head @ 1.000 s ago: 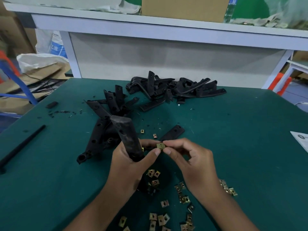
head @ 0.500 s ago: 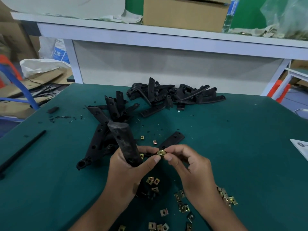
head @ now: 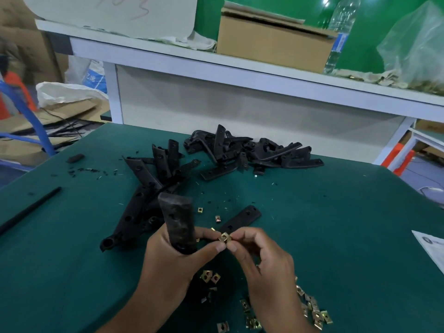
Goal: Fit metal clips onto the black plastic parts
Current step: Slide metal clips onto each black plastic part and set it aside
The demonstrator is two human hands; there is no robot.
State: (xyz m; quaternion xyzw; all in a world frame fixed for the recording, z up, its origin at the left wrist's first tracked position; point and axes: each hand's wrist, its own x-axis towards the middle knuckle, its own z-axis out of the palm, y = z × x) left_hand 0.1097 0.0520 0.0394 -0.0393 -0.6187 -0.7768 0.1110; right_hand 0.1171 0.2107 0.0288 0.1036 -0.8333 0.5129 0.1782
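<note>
While gripping a black plastic part (head: pixel 178 224) upright, left hand (head: pixel 173 265) curled round its lower end, thumb reaching right to meet the other hand. Right hand (head: pixel 262 260) with thumb and forefinger pinched on a small brass-coloured metal clip (head: pixel 225 237), remaining fingers bent in toward the palm. Clip held just beside the gripped part, between the two thumbs; possibly also touched by the left forefinger, though too small and blurred to say. Not seated on any part at this moment, as far as visible.

On the green table (head: pixel 336 236): a loose pile of black parts (head: pixel 153 188) directly behind the left hand, one long piece ending in a round eye toward the near left. A second heap of black parts (head: pixel 252 150) farther back, near the table's far edge. A single flat black strip (head: pixel 242 218) lying just beyond the fingertips, with two stray clips (head: pixel 200 210) beside it. Scattered clips (head: pixel 312 311) near the right wrist and a few more (head: pixel 210 277) between the forearms. A thin black rod (head: pixel 28 212) at the far left, well apart from the hands. White paper (head: pixel 430 248) at the right edge.

Above, on a white shelf (head: pixel 240 75): a cardboard box (head: pixel 274 46), a clear plastic bottle (head: pixel 338 27) and a crumpled plastic bag (head: pixel 415 44).
</note>
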